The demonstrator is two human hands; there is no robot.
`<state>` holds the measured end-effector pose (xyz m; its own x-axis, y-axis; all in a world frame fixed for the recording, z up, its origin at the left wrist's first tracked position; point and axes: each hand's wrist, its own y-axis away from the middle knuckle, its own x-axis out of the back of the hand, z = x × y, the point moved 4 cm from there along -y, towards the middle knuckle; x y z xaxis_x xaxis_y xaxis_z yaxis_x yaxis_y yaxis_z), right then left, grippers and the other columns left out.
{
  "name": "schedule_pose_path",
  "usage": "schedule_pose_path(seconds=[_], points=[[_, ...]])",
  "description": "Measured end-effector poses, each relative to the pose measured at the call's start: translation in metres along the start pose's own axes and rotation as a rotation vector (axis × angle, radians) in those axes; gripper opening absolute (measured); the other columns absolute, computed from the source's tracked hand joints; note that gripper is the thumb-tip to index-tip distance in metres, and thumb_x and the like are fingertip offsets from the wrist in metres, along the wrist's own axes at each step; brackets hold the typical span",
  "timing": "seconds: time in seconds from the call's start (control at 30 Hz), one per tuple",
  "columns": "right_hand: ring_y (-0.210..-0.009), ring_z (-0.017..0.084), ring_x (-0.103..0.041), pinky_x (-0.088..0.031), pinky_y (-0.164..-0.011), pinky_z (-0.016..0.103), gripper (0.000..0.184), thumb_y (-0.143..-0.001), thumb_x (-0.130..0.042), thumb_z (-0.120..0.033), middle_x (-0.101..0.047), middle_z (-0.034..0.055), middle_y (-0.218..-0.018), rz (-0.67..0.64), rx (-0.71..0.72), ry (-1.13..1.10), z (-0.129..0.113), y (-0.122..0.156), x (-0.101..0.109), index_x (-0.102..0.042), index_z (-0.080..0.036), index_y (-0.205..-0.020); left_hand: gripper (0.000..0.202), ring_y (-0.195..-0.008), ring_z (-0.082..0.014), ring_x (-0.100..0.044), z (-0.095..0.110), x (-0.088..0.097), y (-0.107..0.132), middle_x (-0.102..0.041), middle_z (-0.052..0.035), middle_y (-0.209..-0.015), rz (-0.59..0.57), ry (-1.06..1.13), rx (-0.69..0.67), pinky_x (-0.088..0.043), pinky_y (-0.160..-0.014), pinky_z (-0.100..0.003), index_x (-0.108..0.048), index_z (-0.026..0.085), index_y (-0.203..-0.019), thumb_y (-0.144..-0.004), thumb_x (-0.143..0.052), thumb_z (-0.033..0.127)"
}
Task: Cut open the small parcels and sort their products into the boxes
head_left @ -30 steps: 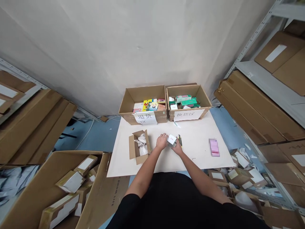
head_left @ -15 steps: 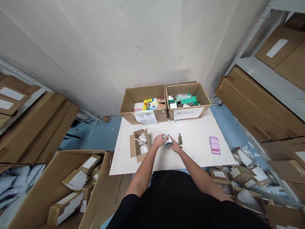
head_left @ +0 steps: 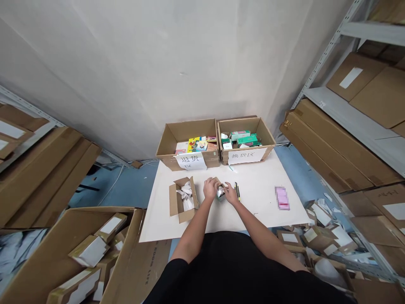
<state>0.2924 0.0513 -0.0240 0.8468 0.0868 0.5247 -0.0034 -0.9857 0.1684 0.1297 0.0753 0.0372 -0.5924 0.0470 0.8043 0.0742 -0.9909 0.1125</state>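
Over the white table [head_left: 259, 207], a small box [head_left: 220, 197] sits between my two hands, its upper end apparently open with something shiny and silver inside. My left hand [head_left: 210, 188] grips its left side, fingers curled over the top. From the right, my right hand [head_left: 230, 194] closes on the other side with its fingers at the opening. Just right of that hand lies a yellow-and-black box cutter [head_left: 237, 191]. To the left stands an open brown carton [head_left: 174, 202] filled with crumpled white paper [head_left: 187, 200].
Two labelled cardboard boxes stand against the wall: the left box [head_left: 164, 143] holds colourful packages, the right box [head_left: 268, 137] green and white ones. A blurred pink item [head_left: 282, 198] lies at the table's right. A large carton of parcels [head_left: 139, 228] and loaded shelving flank the table.
Both hands have shifted their grip on the small box, and its shiny contents now show more. The light flap seen on top earlier is no longer visible. The view has tilted slightly.
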Motion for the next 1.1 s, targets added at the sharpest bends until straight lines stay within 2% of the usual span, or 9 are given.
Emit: schedule_pose_path(seconds=[0.13, 0.3, 0.47, 0.57, 0.67, 0.8, 0.87, 0.97, 1.1], points=[[-0.106, 0.023, -0.073, -0.053, -0.097, 0.036, 0.047, -0.096, -0.047, -0.025, -0.077, 0.0069, -0.118, 0.053, 0.051, -0.007, -0.003, -0.002, 0.012, -0.056, -0.024, -0.142, 0.033, -0.122, -0.0241, -0.067, 0.000, -0.013, 0.004, -0.076, -0.0070, -0.127, -0.208, 0.138, -0.103, -0.050, -0.110, -0.039, -0.077, 0.025, -0.119, -0.090, -0.062, 0.023], [-0.118, 0.022, -0.068, -0.050, -0.107, 0.039, 0.036, -0.094, -0.046, -0.022, -0.076, 0.0063, -0.122, 0.017, 0.106, 0.030, -0.006, -0.008, 0.016, -0.074, -0.025, -0.117, 0.048, -0.127, -0.0224, -0.066, -0.019, -0.018, 0.004, -0.074, -0.0091, -0.132, -0.188, 0.390, -0.040, -0.048, -0.116, -0.044, -0.073, 0.020, -0.127, -0.085, -0.052, 0.013], [-0.110, 0.027, -0.070, -0.052, -0.099, 0.039, 0.041, -0.080, -0.074, -0.029, -0.075, 0.0087, -0.117, -0.112, 0.047, 0.270, -0.018, -0.012, 0.007, -0.074, -0.024, -0.121, 0.074, -0.136, -0.0270, -0.059, -0.021, -0.025, 0.014, -0.061, -0.0135, -0.149, -0.272, 0.424, -0.173, -0.045, -0.117, -0.045, -0.059, 0.019, -0.143, -0.069, -0.070, 0.015], [-0.104, 0.029, -0.070, -0.052, -0.090, 0.037, 0.046, -0.070, -0.085, -0.032, -0.072, 0.0116, -0.117, -0.171, -0.010, 0.416, -0.029, -0.015, 0.004, -0.075, -0.023, -0.115, 0.087, -0.129, -0.0272, -0.062, -0.019, -0.030, 0.021, -0.061, -0.0134, -0.147, -0.268, 0.398, -0.185, -0.050, -0.110, -0.042, -0.050, 0.020, -0.146, -0.064, -0.078, 0.017], [-0.104, 0.029, -0.071, -0.053, -0.087, 0.037, 0.043, -0.063, -0.089, -0.030, -0.062, 0.0148, -0.139, -0.186, -0.059, 0.484, -0.039, -0.019, 0.004, -0.077, -0.023, -0.104, 0.082, -0.109, -0.0244, -0.069, -0.021, -0.033, 0.026, -0.070, -0.0080, -0.130, -0.252, 0.368, -0.088, -0.055, -0.096, -0.038, -0.048, 0.023, -0.141, -0.066, -0.080, 0.019], [-0.126, 0.039, -0.061, -0.053, -0.092, 0.040, 0.039, -0.058, -0.090, -0.029, -0.049, 0.0189, -0.157, -0.165, 0.037, 0.480, -0.053, -0.018, 0.007, -0.075, -0.019, -0.093, 0.070, -0.102, -0.0221, -0.070, -0.021, -0.031, 0.026, -0.072, -0.0030, -0.119, -0.239, 0.342, -0.067, -0.054, -0.089, -0.033, -0.053, 0.025, -0.129, -0.066, -0.081, 0.018], [-0.128, 0.038, -0.059, -0.052, -0.094, 0.040, 0.040, -0.060, -0.087, -0.032, -0.050, 0.0192, -0.156, -0.095, 0.067, 0.396, -0.061, -0.017, 0.017, -0.072, -0.018, -0.094, 0.068, -0.100, -0.0216, -0.069, -0.021, -0.029, 0.026, -0.072, -0.0019, -0.115, -0.255, 0.317, -0.049, -0.054, -0.087, -0.031, -0.053, 0.024, -0.126, -0.065, -0.083, 0.018], [-0.109, 0.029, -0.067, -0.054, -0.090, 0.037, 0.043, -0.064, -0.080, -0.037, -0.067, 0.0128, -0.135, 0.019, 0.079, 0.183, -0.083, -0.017, 0.048, -0.069, -0.021, -0.103, 0.069, -0.102, -0.0222, -0.070, -0.020, -0.029, 0.026, -0.073, -0.0032, -0.117, -0.264, 0.292, -0.011, -0.053, -0.087, -0.031, -0.053, 0.023, -0.126, -0.066, -0.085, 0.019], [-0.089, 0.023, -0.068, -0.054, -0.079, 0.033, 0.044, -0.068, -0.077, -0.041, -0.074, 0.0031, -0.102, 0.082, 0.234, -0.063, -0.142, -0.018, 0.103, -0.068, -0.023, -0.107, 0.071, -0.111, -0.0258, -0.069, -0.012, -0.027, 0.028, -0.072, -0.0088, -0.125, -0.264, 0.299, -0.012, -0.053, -0.092, -0.033, -0.053, 0.020, -0.129, -0.067, -0.087, 0.021]])
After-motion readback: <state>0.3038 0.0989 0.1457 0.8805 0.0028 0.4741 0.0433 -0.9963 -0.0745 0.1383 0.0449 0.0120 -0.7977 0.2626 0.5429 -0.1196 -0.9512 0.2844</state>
